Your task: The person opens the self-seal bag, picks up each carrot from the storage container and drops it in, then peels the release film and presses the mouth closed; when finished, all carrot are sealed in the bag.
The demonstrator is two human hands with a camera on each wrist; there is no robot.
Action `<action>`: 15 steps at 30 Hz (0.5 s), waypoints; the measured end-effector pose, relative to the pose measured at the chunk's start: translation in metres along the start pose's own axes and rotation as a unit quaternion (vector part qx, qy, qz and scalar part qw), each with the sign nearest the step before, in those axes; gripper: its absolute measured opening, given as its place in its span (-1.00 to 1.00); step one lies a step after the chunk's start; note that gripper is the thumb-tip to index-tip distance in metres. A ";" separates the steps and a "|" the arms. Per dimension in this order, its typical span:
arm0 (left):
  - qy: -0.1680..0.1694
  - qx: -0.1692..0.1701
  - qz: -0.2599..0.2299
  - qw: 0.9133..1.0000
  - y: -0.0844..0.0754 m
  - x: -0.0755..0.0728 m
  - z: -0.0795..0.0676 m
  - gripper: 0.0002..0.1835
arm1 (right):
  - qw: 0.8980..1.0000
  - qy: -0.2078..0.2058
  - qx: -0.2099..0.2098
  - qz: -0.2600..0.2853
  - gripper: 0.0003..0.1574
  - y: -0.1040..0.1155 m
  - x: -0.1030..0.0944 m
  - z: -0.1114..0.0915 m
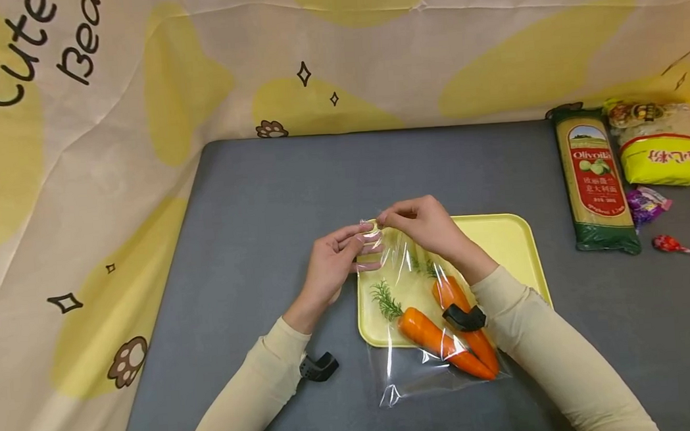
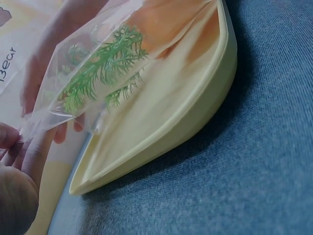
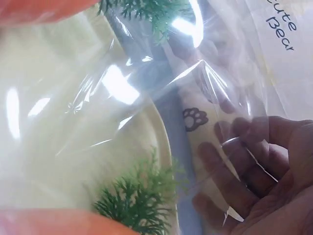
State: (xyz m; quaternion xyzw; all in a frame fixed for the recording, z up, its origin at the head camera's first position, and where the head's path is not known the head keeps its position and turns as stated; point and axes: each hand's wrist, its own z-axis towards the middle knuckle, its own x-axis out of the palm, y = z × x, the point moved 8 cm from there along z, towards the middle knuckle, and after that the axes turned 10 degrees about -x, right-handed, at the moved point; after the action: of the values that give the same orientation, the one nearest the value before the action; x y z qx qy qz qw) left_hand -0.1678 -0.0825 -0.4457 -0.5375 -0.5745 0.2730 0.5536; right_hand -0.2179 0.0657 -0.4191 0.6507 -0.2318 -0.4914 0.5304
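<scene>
A clear plastic bag (image 1: 391, 392) holds two orange carrots, one carrot (image 1: 424, 329) lying left of the other carrot (image 1: 485, 350), both with green leafy tops. The bag overlaps the front of a yellow tray (image 1: 503, 232). With thumb and fingers, my left hand (image 1: 337, 259) pinches the bag's upper left edge, several fingers spread behind the film. My right hand (image 1: 427, 225) pinches the top edge close beside it. Green leaves (image 2: 105, 68) show through the film in the left wrist view. In the right wrist view, my left hand (image 3: 266, 181) appears through the plastic.
At the right side of the grey table (image 1: 249, 201) lie a pack of spaghetti (image 1: 598, 180), a yellow-and-clear food bag (image 1: 664, 150), a purple wrapped sweet (image 1: 648, 205) and a red lollipop (image 1: 669, 243). A patterned cloth (image 1: 371, 56) hangs behind the table and along its left.
</scene>
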 end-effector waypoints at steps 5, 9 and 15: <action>-0.011 -0.006 -0.004 1.000 0.001 -0.004 0.000 -0.65 | 0.996 -0.052 0.017 0.076 -0.70 -0.007 -0.012 -0.002; -0.019 -0.008 -0.013 1.000 0.003 -0.011 0.000 -0.61 | 0.978 -0.107 0.033 0.176 -0.66 -0.020 -0.032 -0.008; -0.035 -0.007 -0.012 0.999 0.005 -0.024 -0.003 -0.60 | 0.899 -0.195 0.023 0.390 -0.68 -0.049 -0.086 -0.038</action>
State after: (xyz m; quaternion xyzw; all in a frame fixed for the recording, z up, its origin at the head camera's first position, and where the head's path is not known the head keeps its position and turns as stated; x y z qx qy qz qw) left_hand -0.1684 -0.1039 -0.4582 -0.5244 -0.6021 0.2808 0.5326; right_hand -0.2305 0.1702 -0.4316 0.4112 -0.5774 -0.3566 0.6085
